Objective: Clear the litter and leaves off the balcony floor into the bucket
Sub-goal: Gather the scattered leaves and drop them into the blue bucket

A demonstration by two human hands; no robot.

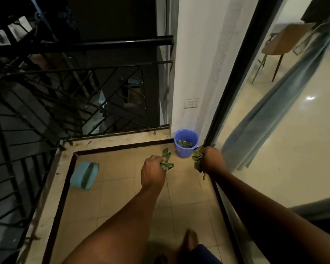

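The green leaves in the left hand (153,173) stick out from the far side of the fist, pointing up toward the bucket (186,142); the second bunch of leaves (197,160) hangs from the inner side of the right hand (212,161), its long axis almost vertical. Both hands are clenched around their leaves; the blue bucket stands in the far corner between the two hands, with leaves already inside, and a light blue object (84,175) lies on the tiles (122,187) to the left.
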